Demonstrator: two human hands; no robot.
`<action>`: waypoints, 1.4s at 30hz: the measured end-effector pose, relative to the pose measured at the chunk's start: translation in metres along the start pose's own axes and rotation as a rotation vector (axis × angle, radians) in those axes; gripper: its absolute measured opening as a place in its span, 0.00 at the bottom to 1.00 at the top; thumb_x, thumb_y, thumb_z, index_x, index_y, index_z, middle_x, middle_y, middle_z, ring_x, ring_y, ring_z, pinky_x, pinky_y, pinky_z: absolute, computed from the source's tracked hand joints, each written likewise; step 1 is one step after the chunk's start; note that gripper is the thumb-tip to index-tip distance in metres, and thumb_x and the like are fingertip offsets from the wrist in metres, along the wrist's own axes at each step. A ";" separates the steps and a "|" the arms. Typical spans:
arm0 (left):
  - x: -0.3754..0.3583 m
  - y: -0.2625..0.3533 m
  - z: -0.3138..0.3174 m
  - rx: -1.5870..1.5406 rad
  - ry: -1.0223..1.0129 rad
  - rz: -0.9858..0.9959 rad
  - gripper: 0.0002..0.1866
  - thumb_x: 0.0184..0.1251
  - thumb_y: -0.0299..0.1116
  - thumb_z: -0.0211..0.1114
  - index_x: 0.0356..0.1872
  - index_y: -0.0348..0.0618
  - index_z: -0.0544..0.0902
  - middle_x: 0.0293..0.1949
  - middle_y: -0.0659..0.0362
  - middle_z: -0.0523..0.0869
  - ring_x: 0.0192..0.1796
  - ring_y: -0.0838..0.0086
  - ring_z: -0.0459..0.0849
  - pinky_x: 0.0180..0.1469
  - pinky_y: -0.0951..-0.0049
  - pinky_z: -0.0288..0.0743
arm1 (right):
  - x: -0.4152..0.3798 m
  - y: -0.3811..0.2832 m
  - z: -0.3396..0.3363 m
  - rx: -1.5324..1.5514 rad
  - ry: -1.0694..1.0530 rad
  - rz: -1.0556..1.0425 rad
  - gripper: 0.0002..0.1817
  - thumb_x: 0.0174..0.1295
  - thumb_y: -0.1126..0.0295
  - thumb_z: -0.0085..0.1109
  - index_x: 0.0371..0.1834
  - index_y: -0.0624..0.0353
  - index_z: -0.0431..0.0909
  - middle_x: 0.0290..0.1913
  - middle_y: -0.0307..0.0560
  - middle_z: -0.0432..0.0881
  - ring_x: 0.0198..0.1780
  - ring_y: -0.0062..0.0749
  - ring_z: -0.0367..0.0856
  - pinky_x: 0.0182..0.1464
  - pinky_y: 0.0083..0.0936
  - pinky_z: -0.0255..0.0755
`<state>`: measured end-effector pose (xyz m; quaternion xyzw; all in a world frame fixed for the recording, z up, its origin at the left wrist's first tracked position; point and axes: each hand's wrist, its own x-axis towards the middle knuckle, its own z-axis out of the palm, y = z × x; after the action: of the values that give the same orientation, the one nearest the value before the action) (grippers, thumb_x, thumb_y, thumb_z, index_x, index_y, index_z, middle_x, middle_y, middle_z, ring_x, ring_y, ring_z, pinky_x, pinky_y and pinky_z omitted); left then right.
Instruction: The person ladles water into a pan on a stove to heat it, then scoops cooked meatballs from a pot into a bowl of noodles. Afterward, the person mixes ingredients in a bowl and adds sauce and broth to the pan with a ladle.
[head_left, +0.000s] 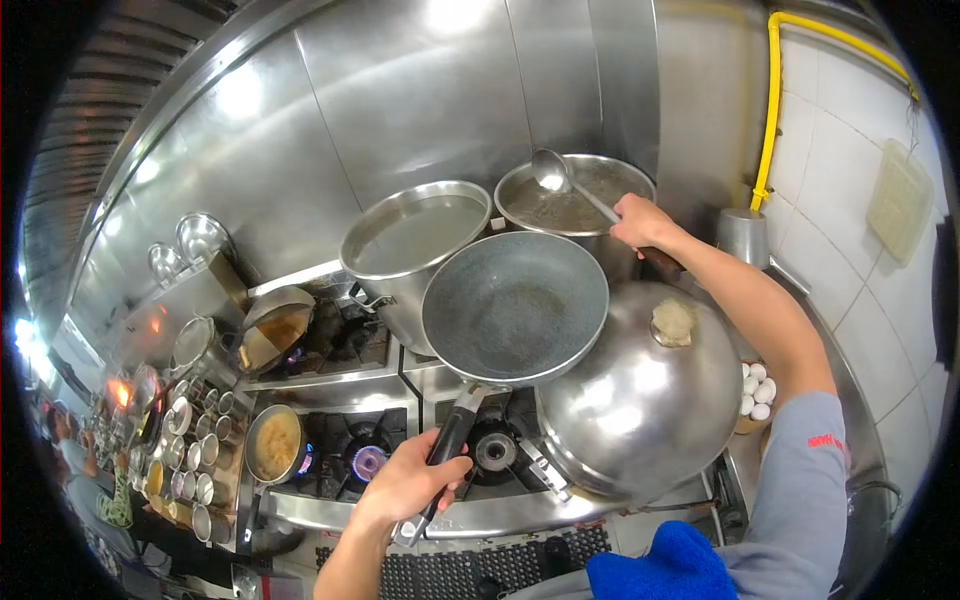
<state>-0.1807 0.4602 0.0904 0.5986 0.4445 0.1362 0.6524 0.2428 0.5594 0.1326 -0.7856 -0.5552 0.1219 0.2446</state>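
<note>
My left hand [408, 483] grips the black handle of a grey frying pan [515, 305], held tilted above the stove burner [495, 450]. The pan looks empty apart from a thin film. My right hand [637, 222] reaches to the back and holds the handle of a steel ladle [553, 172], whose bowl is raised over the rear stockpot of brownish broth [570, 205]. A second big stockpot [418, 235] with cloudy liquid stands to its left. A large domed steel lid [640, 400] sits below my right arm.
Small pots of yellow sauce [275, 443] and brown liquid [278, 328] sit on the left burners. Several metal cups [195, 455] line the far left. White eggs [755, 392] lie at right. A blue cloth [660, 565] is near my chest. A yellow pipe [770, 110] runs up the tiled wall.
</note>
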 end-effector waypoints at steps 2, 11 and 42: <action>0.001 0.000 -0.001 0.002 -0.005 0.005 0.09 0.60 0.27 0.60 0.38 0.36 0.72 0.20 0.62 0.74 0.17 0.80 0.71 0.21 0.78 0.64 | 0.010 0.005 0.008 0.181 -0.070 0.006 0.08 0.51 0.74 0.54 0.20 0.70 0.72 0.17 0.51 0.76 0.16 0.36 0.77 0.21 0.31 0.71; 0.002 0.003 -0.007 0.002 -0.022 0.012 0.08 0.60 0.27 0.60 0.37 0.36 0.72 0.20 0.62 0.73 0.17 0.80 0.71 0.20 0.78 0.64 | 0.007 -0.006 -0.028 1.115 -0.473 0.251 0.07 0.60 0.73 0.49 0.26 0.56 0.64 0.21 0.38 0.71 0.18 0.14 0.68 0.17 0.12 0.63; -0.089 -0.089 -0.064 -0.013 0.091 -0.021 0.09 0.58 0.28 0.60 0.37 0.36 0.72 0.18 0.64 0.72 0.17 0.80 0.72 0.19 0.77 0.65 | -0.260 -0.113 -0.018 0.652 -0.370 0.025 0.23 0.52 0.78 0.51 0.54 0.75 0.70 0.20 0.40 0.73 0.10 0.18 0.67 0.08 0.16 0.61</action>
<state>-0.3098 0.4173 0.0544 0.5829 0.4790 0.1594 0.6367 0.0675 0.3420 0.1859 -0.6380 -0.5123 0.4350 0.3758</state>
